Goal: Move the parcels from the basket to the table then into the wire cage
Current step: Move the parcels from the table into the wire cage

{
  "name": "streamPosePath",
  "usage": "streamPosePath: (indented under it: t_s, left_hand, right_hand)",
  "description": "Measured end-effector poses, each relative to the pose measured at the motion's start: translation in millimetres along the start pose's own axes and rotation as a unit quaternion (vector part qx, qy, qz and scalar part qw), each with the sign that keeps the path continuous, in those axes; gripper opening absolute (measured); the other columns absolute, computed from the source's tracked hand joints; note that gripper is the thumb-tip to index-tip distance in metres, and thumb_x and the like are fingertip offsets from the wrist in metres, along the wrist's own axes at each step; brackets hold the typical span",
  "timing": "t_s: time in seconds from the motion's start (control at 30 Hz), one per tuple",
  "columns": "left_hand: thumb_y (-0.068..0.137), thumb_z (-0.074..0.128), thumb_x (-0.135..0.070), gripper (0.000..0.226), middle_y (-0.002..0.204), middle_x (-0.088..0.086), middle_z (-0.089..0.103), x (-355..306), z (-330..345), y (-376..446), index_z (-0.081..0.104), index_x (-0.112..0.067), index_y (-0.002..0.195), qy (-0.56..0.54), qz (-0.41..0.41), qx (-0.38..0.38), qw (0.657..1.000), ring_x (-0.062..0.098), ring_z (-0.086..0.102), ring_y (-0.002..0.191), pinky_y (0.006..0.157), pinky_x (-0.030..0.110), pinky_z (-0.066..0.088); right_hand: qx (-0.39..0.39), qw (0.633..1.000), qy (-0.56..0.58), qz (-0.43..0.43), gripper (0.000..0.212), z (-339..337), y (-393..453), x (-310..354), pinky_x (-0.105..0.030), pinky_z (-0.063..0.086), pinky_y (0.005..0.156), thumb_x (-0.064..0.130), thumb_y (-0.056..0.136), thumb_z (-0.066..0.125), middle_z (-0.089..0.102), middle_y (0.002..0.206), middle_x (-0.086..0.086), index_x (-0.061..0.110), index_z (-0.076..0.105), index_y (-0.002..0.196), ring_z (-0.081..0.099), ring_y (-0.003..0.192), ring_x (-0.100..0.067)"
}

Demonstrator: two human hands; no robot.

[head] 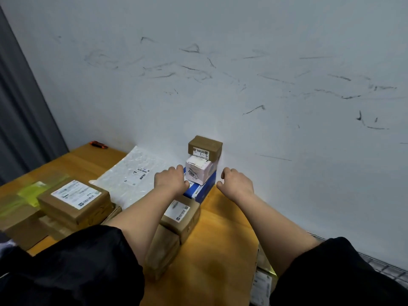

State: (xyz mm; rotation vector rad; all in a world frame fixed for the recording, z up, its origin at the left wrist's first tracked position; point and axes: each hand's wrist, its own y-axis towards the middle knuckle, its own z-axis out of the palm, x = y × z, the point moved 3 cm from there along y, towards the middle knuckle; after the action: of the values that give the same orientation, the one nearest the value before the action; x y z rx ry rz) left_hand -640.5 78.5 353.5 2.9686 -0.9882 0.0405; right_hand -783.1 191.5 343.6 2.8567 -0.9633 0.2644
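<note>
Three parcels stood stacked against the wall point(242, 85) on the counter point(220, 239): a brown box point(205, 146) on a white box point(198, 171) on a blue box point(204, 191). The left hand point(170, 178) touched the stack with curled fingers, though a grip was not clear, while the right hand point(236, 184) hung just beside it, loosely curled and holding nothing. A plastic mailer point(132, 173) and other brown parcels point(75, 202) lay to the left.

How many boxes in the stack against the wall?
3. Blue box at the bottom on the table, white box on it, small brown box on top. Left hand covers part of the blue one; more may be hidden.
</note>
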Motion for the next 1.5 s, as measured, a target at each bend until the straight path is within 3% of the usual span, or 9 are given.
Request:
streamPosePath:
  t_s: [0.23,0.53,0.73,0.8,0.9,1.03,1.23,1.37,1.5]
  left_hand:
    - [0.095,0.041,-0.047,0.052,0.135,0.011,0.046,27.4,11.4,98.8,0.039,-0.015,0.136,-0.083,0.044,0.011,0.995,0.03,0.051,0.119,0.089,0.038,0.043]
    - [0.094,0.043,-0.048,0.059,0.138,0.014,0.041,18.4,28.3,195.5,0.033,-0.013,0.141,-0.205,0.098,0.052,0.973,0.032,0.049,0.121,0.096,0.043,0.044]
    - [0.094,0.047,-0.043,0.074,0.15,0.014,0.031,-0.1,45.4,237.1,0.011,-0.014,0.152,-0.363,0.075,0.121,0.921,0.032,0.042,0.131,0.106,0.044,0.038]
    - [0.093,0.048,-0.042,0.072,0.147,0.014,0.038,-4.6,52.2,246.0,0.015,-0.012,0.15,-0.434,0.036,0.159,0.886,0.032,0.046,0.128,0.106,0.045,0.039]
    - [0.094,0.045,-0.041,0.063,0.139,0.015,0.048,-8.6,58.9,249.4,0.026,-0.009,0.144,-0.483,-0.005,0.187,0.856,0.033,0.051,0.121,0.104,0.046,0.042]
    - [0.093,0.044,-0.041,0.063,0.135,0.016,0.051,-13.9,55.9,243.9,0.027,-0.007,0.143,-0.504,-0.02,0.183,0.844,0.033,0.054,0.117,0.101,0.045,0.045]
    - [0.092,0.046,-0.035,0.043,0.119,0.011,0.057,-14.2,33.6,214.7,0.033,-0.015,0.128,-0.54,-0.04,0.143,0.829,0.029,0.062,0.098,0.086,0.041,0.053]
    - [0.093,0.046,-0.03,0.029,0.109,0.01,0.059,-22.7,15.5,173.9,0.031,-0.021,0.116,-0.566,-0.022,0.121,0.815,0.028,0.062,0.094,0.083,0.04,0.051]
    - [0.093,0.051,-0.027,0.029,0.099,0.009,0.054,-43.6,7.2,111.6,0.031,-0.021,0.112,-0.617,-0.015,0.126,0.776,0.024,0.055,0.086,0.074,0.034,0.045]
  right_hand:
    - [-0.018,0.997,0.032,0.073,0.045,23.1,75.2,30.0,-0.042,0.052,0.086,0.04,0.095,0.047,0.054,0.128,-0.008,0.017,0.044,0.133,0.056,0.112,-0.028]
    - [-0.026,0.98,0.107,0.169,0.059,35.6,152.8,33.6,-0.044,0.042,0.096,0.04,0.094,0.05,0.04,0.139,-0.012,0.012,0.03,0.143,0.042,0.126,-0.032]
    - [-0.007,0.94,0.251,0.229,0.069,51.1,189.7,22.0,-0.042,0.034,0.106,0.038,0.097,0.048,0.03,0.149,-0.018,0.007,0.019,0.15,0.036,0.134,-0.037]
    - [-0.001,0.913,0.315,0.258,0.067,59.4,199.3,18.1,-0.041,0.036,0.107,0.038,0.096,0.049,0.034,0.148,-0.019,0.004,0.024,0.148,0.039,0.133,-0.036]
    - [0.004,0.873,0.405,0.27,0.054,68.7,207.0,16.2,-0.037,0.044,0.095,0.034,0.097,0.048,0.049,0.137,-0.018,0.002,0.037,0.139,0.051,0.12,-0.033]
    - [-0.007,0.843,0.462,0.276,0.046,69.6,206.6,16.0,-0.032,0.039,0.082,0.028,0.096,0.047,0.055,0.128,-0.015,0.003,0.042,0.135,0.05,0.1,-0.024]
    - [-0.07,0.829,0.485,0.271,0.045,48.2,179.2,8.1,-0.034,0.043,0.078,0.026,0.094,0.049,0.057,0.127,-0.012,0.006,0.043,0.134,0.057,0.108,-0.029]
    - [-0.116,0.821,0.487,0.276,0.042,26.3,135.1,-3.4,-0.045,0.051,0.09,0.025,0.092,0.048,0.056,0.125,-0.01,0.01,0.043,0.131,0.058,0.109,-0.031]
    - [-0.104,0.805,0.515,0.276,0.041,14.3,73.6,-25.4,-0.046,0.052,0.092,0.024,0.093,0.047,0.055,0.123,-0.011,0.012,0.041,0.131,0.059,0.109,-0.031]
